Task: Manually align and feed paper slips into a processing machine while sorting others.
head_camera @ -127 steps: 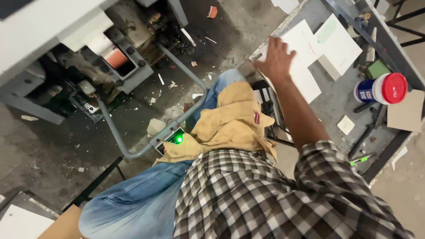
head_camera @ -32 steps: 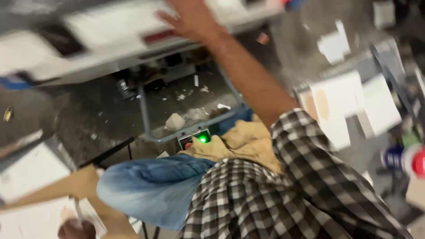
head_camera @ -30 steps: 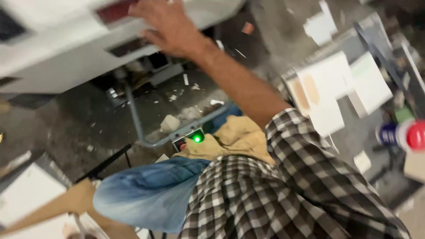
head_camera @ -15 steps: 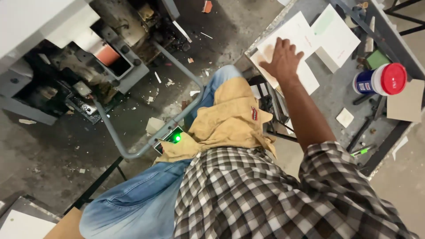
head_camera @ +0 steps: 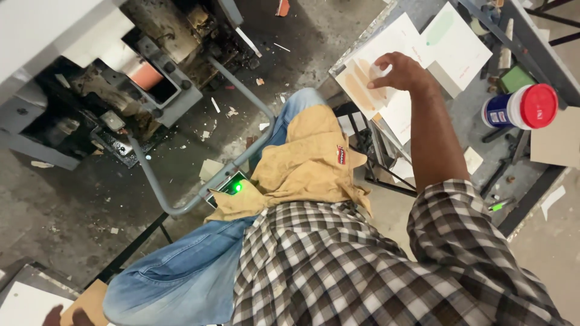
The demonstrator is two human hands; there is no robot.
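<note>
A tan cloth (head_camera: 311, 163) lay over my lap above my jeans, and beside my knee a small device with a green light (head_camera: 232, 188) sat against a grey metal bar (head_camera: 241, 154). At the bottom corner my left hand (head_camera: 60, 315) barely showed by a brown board (head_camera: 87, 305) — I could not tell how it was set. Farther out, my right hand (head_camera: 402, 73) reached over the grey tabletop (head_camera: 477, 130), its fingers curled narrow and pinching the top white card (head_camera: 377, 75) of the stack of printed cards (head_camera: 399, 90) lying there. I judged the card light, thin and easily creased — best lifted by an edge, with a gentle pinch. Beyond my arm stood a white jar with a red lid (head_camera: 522, 107).
</note>
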